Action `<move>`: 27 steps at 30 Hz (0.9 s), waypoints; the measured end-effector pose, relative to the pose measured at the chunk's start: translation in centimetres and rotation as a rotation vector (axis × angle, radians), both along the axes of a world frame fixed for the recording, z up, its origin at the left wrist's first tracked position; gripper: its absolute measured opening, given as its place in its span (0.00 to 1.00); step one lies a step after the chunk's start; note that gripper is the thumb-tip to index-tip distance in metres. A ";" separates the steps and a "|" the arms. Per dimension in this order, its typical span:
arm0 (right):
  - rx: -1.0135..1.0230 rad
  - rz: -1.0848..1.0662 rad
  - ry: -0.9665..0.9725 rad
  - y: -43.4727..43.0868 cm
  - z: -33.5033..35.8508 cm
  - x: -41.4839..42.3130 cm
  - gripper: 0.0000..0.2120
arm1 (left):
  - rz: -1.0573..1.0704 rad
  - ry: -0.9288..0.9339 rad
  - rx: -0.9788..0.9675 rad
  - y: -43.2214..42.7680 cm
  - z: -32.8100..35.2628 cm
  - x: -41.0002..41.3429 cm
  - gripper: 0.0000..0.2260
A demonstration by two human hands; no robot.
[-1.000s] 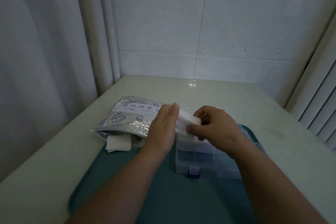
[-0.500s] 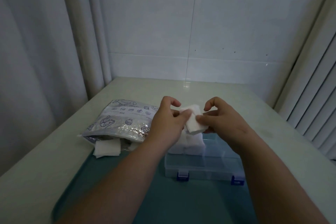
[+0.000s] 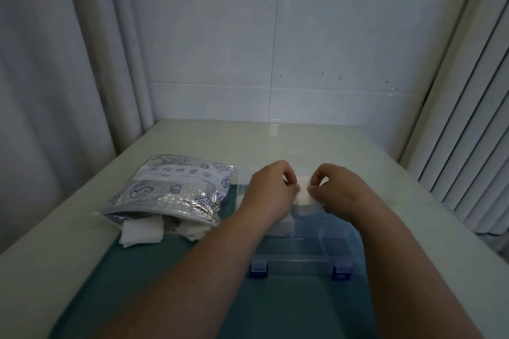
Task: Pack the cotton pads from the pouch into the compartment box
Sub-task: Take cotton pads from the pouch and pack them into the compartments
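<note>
Silvery foil zip pouch (image 3: 176,192): shiny grey-silver, printed with dark blue line drawings of shells.
White square cotton pads (image 3: 141,231): plain white.
Clear plastic compartment box (image 3: 303,252): colourless, with blue latches (image 3: 258,270).
Flat teal tray (image 3: 154,281): solid teal.
Pale cream tabletop (image 3: 41,278): unpatterned.
Glossy white wall tiles (image 3: 209,44): plain.

Home bathroom or utility corner: tiled wall (image 3: 330,49), curtain (image 3: 55,63).
</note>
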State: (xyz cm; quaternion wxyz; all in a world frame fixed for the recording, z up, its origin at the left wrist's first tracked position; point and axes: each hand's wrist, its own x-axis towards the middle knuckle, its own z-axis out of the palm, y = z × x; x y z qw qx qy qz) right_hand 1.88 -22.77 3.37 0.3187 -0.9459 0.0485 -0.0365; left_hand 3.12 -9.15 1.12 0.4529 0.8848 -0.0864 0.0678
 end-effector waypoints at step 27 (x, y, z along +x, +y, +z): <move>-0.188 0.035 0.318 0.2 -0.7 1.6 0.15 | -0.194 0.123 0.584 0.5 0.3 0.7 0.15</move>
